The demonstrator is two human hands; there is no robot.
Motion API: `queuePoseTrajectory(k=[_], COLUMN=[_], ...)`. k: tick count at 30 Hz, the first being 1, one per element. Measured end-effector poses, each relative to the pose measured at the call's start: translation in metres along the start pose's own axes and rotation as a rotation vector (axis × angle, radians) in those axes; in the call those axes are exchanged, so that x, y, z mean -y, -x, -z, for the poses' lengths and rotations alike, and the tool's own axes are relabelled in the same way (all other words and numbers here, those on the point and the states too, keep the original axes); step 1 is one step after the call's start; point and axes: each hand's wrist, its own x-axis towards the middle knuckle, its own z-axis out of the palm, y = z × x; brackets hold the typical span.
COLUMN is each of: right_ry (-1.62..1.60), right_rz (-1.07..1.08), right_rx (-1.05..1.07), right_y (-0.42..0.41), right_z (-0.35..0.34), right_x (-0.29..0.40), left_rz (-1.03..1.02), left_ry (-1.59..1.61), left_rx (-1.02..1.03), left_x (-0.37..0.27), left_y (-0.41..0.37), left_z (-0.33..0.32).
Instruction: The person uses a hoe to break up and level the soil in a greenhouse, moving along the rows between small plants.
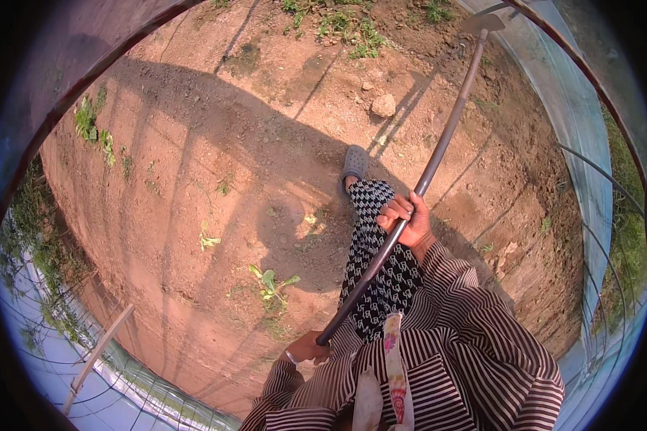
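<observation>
A long-handled hoe slants from the lower middle to the upper right. My right hand [410, 221] is wrapped around the middle of its dark shaft [442, 143]. Near the shaft's butt end, my left hand [307, 347], with a band at the wrist, is closed on the handle. The metal hoe blade [482, 24] is at the far end, by the soil beside the plastic sheeting; whether it touches the ground I cannot tell. One foot in a grey clog [355, 161] stands on the soil, left of the shaft.
A clod [383, 105] lies beyond the foot. Leafy plants [270, 283] grow at lower left, weeds [366, 39] at the top. Plastic sheeting [582, 118] and thin curved rods [604, 175] border the right side. A wooden stake [98, 355] leans at lower left.
</observation>
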Motion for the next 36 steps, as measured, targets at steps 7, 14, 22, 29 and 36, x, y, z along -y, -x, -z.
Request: queuePoseTrajectory(k=[7, 14, 22, 29, 36], right_ry=[0.697, 0.692, 0.645, 0.982, 0.873], right_rz=[0.31, -0.098, 0.024, 0.352, -0.041], right_rx=[-0.635, -1.041, -0.888, -0.694, -0.943], right_y=[0.036, 0.063, 0.1, 0.102, 0.072], right_z=[-0.001, 0.142, 0.08, 0.019, 0.141], right_x=[-0.061, -0.14, -0.104, -0.087, -0.125], left_rz=[-0.272, 0.241, 0.136, 0.004, 0.24], left_ry=[-0.648, -0.525, -0.353, -0.228, -0.181], left_rx=[-1.177, -1.035, -0.946, -0.837, -0.857], left_x=[0.095, 0.135, 0.187, 0.157, 0.164], left_y=[-0.033, 0.045, -0.022, -0.068, 0.014], left_z=[-0.067, -0.179, -0.19, -0.149, -0.217])
